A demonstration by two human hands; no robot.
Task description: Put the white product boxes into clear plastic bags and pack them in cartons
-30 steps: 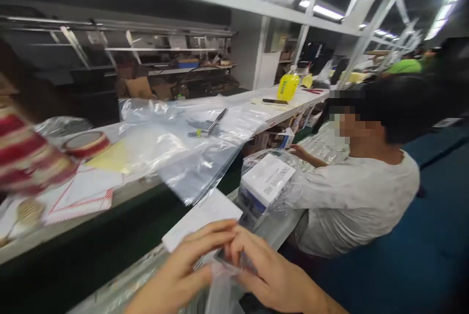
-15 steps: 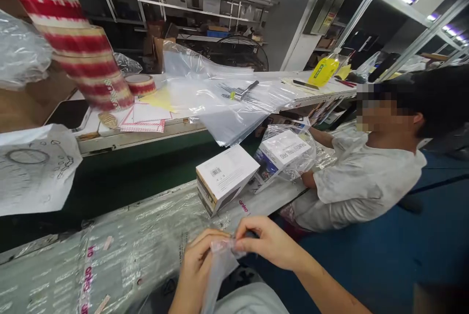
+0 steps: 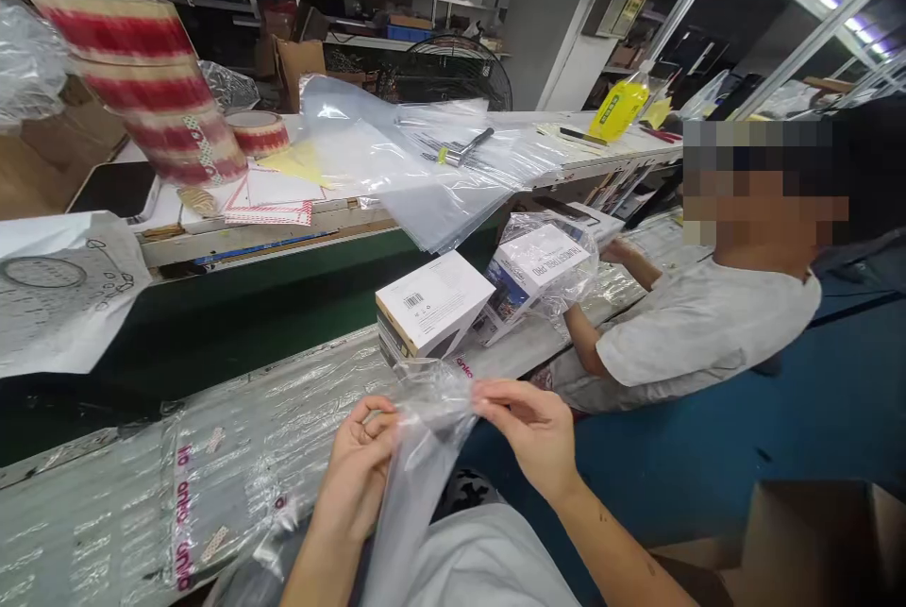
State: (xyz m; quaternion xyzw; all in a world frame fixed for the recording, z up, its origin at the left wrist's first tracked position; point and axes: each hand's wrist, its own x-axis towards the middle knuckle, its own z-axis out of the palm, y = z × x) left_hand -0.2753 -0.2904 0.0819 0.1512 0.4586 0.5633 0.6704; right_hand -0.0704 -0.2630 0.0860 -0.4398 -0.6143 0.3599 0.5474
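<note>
**packline_guy:** Factory line setup, long worktop (image 3: 106, 513) covered in clear plastic sheeting running along the near side. What are the hands actually on?

**tapes4days:** Both are on a clear plastic bag (image 3: 414, 465) held up just in front of the body, at the near edge of the worktop. Left hand (image 3: 358, 470) is curled closed, pinching one side of the bag's top edge; right hand (image 3: 534, 432) pinches the other side between thumb and fingers, other fingers loose. Bag hangs down between them.

**packline_guy:** And around it?

**tapes4days:** Just behind the bag sits a white box (image 3: 431, 305) with a barcode label, tilted. Beside that, a second box wrapped in a bag (image 3: 542, 267), held by a co-worker in a light shirt (image 3: 700, 333) seated to the right. Further back, a raised shelf with more loose plastic bags (image 3: 396, 163), a tape roll (image 3: 259, 130), a yellow bottle (image 3: 619, 109). Red-and-white striped stack (image 3: 134, 59) upper left.
</note>
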